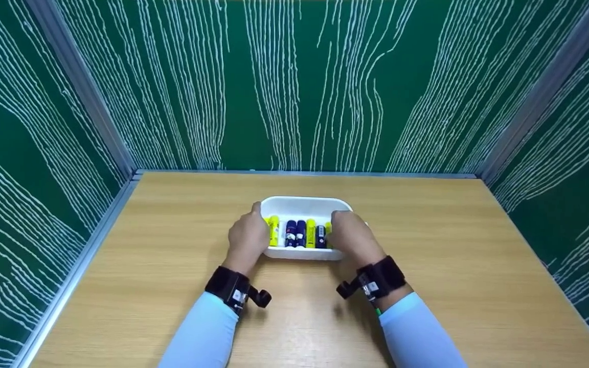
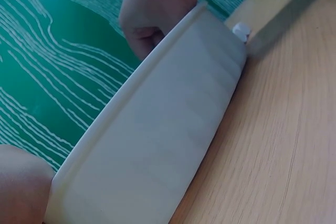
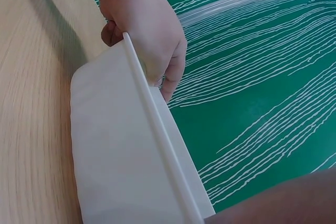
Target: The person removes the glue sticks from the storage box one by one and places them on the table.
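A white plastic tray (image 1: 302, 252) with rounded corners stands on the table, holding a row of yellow tubes (image 1: 311, 233) and dark blue tubes (image 1: 291, 233) that look like glue sticks. My left hand (image 1: 249, 234) grips the tray's left end; in the right wrist view that hand (image 3: 147, 30) has its fingers bent over the rim. At the opposite end, my right hand (image 1: 355, 236) holds the rim with curled fingers, also visible in the left wrist view (image 2: 160, 9). Both hands cover some of the outer tubes.
Beside the tray's right end, a small white piece (image 2: 241, 31) lies on the wooden table (image 1: 182, 225); its kind is unclear. Green walls (image 1: 233, 102) with white wavy lines enclose the table at the back and sides. Metal posts (image 1: 85, 76) mark the corners.
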Demonstrator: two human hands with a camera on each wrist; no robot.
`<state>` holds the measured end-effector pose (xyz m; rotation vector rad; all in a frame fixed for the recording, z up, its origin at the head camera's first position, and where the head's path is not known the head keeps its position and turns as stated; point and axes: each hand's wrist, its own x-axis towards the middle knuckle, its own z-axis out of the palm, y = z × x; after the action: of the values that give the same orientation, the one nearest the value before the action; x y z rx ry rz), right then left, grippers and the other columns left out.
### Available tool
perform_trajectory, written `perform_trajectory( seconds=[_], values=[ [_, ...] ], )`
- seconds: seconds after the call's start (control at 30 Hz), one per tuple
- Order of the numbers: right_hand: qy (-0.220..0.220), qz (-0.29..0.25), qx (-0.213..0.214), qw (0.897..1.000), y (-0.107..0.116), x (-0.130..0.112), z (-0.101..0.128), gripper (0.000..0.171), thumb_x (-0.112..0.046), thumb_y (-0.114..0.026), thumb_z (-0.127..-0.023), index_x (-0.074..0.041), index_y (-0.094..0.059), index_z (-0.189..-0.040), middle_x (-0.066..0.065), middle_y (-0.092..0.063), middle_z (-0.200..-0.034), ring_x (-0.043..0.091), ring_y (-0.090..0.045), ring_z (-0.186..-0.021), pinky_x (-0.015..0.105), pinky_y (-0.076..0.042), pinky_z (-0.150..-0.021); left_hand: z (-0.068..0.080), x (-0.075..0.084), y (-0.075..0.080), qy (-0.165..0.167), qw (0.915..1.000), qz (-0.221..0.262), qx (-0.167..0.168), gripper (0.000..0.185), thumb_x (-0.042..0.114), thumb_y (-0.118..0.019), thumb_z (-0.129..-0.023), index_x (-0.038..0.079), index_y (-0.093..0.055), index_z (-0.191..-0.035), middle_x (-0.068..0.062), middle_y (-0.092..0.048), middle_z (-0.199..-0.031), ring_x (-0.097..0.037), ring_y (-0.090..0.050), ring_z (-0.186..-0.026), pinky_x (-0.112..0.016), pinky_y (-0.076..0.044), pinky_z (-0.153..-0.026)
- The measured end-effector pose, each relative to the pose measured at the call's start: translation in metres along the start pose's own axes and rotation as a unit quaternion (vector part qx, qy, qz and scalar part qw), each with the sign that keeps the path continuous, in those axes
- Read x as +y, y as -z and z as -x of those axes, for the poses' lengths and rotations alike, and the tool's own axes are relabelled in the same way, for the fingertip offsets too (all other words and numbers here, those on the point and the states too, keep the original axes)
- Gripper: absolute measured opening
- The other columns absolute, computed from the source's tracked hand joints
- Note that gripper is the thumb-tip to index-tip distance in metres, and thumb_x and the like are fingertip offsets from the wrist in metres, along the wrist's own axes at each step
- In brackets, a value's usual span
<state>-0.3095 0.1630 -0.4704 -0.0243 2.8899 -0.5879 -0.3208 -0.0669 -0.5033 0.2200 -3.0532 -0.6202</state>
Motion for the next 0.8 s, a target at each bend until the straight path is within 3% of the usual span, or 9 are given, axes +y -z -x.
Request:
perform_trajectory(
  seconds=[0.17,0.4,0.67,0.8],
  values=[
    [-0.010,-0.009,-0.005,1.000,-0.0003,-0.0015,0.0000,0.031,-0.010,-0.074,-0.096,-0.002,-0.068,-0.126,0.012,-0.071,-0.107,0.027,-0.065,-0.092,0.037,-0.054,-0.080,-0.0002,-0.0010,-0.0006,0.008,1.0000,-0.002,-0.005,0.061,0.018,-0.052,-0.108,0.012,-0.033,-0.166,-0.017,-0.075,-0.120,-0.024,-0.067,-0.085,-0.035,-0.052,-0.067],
    [-0.024,-0.019,-0.011,0.999,0.0003,-0.0009,0.0002,0.035,-0.010,-0.073,-0.097,-0.002,-0.067,-0.131,0.013,-0.070,-0.112,0.028,-0.064,-0.098,0.041,-0.054,-0.089,-0.0010,-0.0003,-0.0010,0.012,0.9999,0.004,-0.011,0.062,0.018,-0.052,-0.107,0.013,-0.032,-0.166,-0.017,-0.074,-0.122,-0.024,-0.067,-0.087,-0.035,-0.052,-0.068],
    [0.015,0.026,0.014,0.999,-0.0011,0.0022,-0.0006,0.029,-0.014,-0.075,-0.097,0.000,-0.070,-0.122,0.013,-0.073,-0.102,0.025,-0.065,-0.084,0.034,-0.051,-0.071,-0.0008,0.0013,0.0015,0.007,0.9999,0.004,-0.014,0.063,0.014,-0.051,-0.107,0.013,-0.033,-0.166,-0.017,-0.074,-0.125,-0.024,-0.066,-0.089,-0.038,-0.055,-0.074],
    [0.000,0.014,0.003,1.000,-0.0007,0.0009,-0.0006,0.030,-0.015,-0.074,-0.098,-0.001,-0.069,-0.124,0.013,-0.072,-0.105,0.026,-0.066,-0.089,0.036,-0.054,-0.076,-0.0005,0.0010,0.0011,0.012,0.9998,0.008,-0.010,0.062,0.015,-0.051,-0.107,0.014,-0.033,-0.166,-0.017,-0.074,-0.123,-0.025,-0.066,-0.088,-0.037,-0.054,-0.072]
  ],
)
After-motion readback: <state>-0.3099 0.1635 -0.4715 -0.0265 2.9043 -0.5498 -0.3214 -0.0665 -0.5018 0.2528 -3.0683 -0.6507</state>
